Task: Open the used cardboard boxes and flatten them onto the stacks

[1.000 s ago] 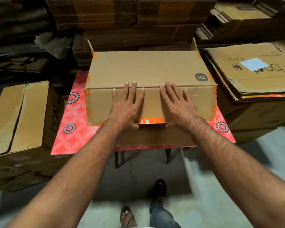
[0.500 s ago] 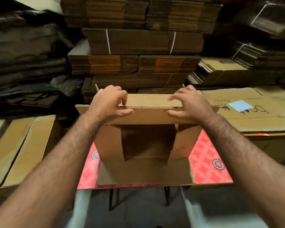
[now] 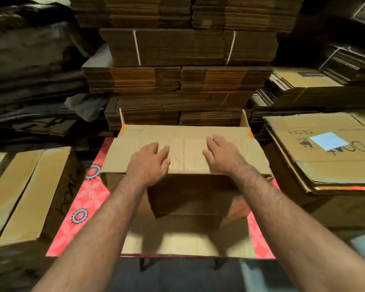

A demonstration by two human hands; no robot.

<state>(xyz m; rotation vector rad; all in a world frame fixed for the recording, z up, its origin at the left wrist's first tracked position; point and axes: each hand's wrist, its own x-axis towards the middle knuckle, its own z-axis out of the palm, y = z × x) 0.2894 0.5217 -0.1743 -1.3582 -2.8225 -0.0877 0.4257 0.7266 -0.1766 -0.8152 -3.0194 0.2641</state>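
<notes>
Box [image 3: 188, 186] mid-frame on red table [image 3: 86, 199], near end open w/ flaps out. L hand [image 3: 150, 163] + R hand [image 3: 223, 154] flat on top panel, fingers spread, gripping nothing; prob pressing it down to collapse. Stacks [image 3: 177, 81] behind.

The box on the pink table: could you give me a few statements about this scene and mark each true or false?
1. Both hands, left hand and right hand, rest flat on top of the box. True.
2. The box's near end is closed. False: it is open, flaps spread on the table.
3. A blue label sits on the flattened pile at right. True.
4. The box stands on the floor. False: it sits on the pink table.
5. Strapped cardboard bundles are stacked behind the box. True.
</notes>
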